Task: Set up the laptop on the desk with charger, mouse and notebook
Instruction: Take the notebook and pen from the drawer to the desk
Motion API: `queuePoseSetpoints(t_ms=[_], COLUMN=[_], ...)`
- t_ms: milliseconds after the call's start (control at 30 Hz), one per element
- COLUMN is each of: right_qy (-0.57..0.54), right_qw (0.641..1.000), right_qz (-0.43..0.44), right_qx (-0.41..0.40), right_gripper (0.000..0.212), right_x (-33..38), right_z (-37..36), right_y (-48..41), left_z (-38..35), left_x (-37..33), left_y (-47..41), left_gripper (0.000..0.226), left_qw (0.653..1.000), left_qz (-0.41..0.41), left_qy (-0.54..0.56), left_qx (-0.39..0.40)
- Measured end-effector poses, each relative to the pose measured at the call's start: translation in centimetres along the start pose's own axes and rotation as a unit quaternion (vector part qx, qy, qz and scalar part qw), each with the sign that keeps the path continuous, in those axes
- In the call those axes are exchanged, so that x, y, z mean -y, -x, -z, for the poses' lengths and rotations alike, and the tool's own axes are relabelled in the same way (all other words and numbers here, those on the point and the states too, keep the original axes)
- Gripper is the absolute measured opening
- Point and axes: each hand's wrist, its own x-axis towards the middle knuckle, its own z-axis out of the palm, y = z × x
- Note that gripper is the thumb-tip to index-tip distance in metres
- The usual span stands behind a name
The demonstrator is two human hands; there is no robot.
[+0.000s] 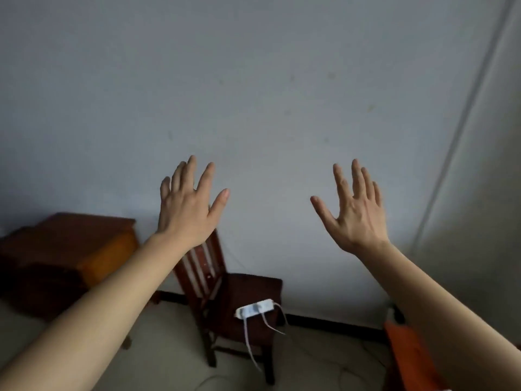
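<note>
My left hand [187,206] and my right hand [353,210] are both raised in front of a pale grey wall, backs toward me, fingers spread, holding nothing. Below them a white power strip [255,308] lies on the seat of a dark wooden chair [248,294], with two white cables hanging from it to the floor. No laptop, charger, mouse or notebook is in view.
An orange-brown wooden cabinet or desk [84,244] stands at the left against the wall. An orange object [408,354] sits at the lower right, partly behind my right forearm. The floor is pale with thin cables lying on it.
</note>
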Motion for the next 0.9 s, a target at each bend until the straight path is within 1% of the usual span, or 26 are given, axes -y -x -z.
queuePoseSetpoints(t_ms=[133, 233, 333, 433, 533, 567, 633, 667, 700, 800, 900], right_qy=[-0.043, -0.082, -0.114, -0.137, -0.156, -0.16, -0.169, -0.183, -0.184, -0.199, -0.219], right_qw=[0.997, 0.988, 0.978, 0.964, 0.953, 0.948, 0.943, 0.934, 0.93, 0.914, 0.9], right_qz=[0.071, 0.129, 0.173, 0.219, 0.249, 0.261, 0.27, 0.284, 0.291, 0.325, 0.348], right_qx=[0.009, 0.027, 0.034, 0.056, 0.069, 0.084, 0.097, 0.117, 0.128, 0.141, 0.146], right_gripper=[0.083, 0.082, 0.082, 0.082, 0.081, 0.081, 0.08, 0.08, 0.08, 0.078, 0.076], right_x=[12.5, 24.5, 33.7, 43.4, 49.4, 53.0, 55.6, 59.4, 61.5, 66.3, 72.8], right_z=[-6.4, -12.4, -17.3, -21.9, -25.3, -27.5, -29.3, -31.8, -33.5, -37.7, -43.4], right_y=[-3.3, -5.5, -6.5, -7.1, -7.5, -7.5, -7.4, -7.7, -7.7, -7.6, -9.4], left_z=[1.8, 3.0, 3.7, 4.1, 3.6, 3.3, 2.8, 2.1, 1.8, 0.4, -1.6], left_x=[13.1, 24.3, 32.2, 40.0, 44.8, 47.8, 49.6, 53.0, 54.9, 59.8, 67.3], left_y=[3.1, 5.3, 6.7, 8.3, 9.5, 10.4, 11.0, 11.6, 11.8, 12.4, 11.5], left_gripper=[0.069, 0.069, 0.069, 0.069, 0.07, 0.07, 0.071, 0.072, 0.074, 0.078, 0.077], left_qw=[0.996, 0.987, 0.977, 0.967, 0.958, 0.952, 0.949, 0.941, 0.937, 0.927, 0.914], left_qz=[0.065, 0.119, 0.157, 0.202, 0.239, 0.259, 0.271, 0.293, 0.308, 0.325, 0.348], left_qy=[-0.065, -0.108, -0.141, -0.152, -0.156, -0.154, -0.154, -0.16, -0.157, -0.175, -0.195], left_qx=[-0.001, 0.0, 0.018, 0.016, 0.033, 0.045, 0.047, 0.051, 0.054, 0.067, 0.071])
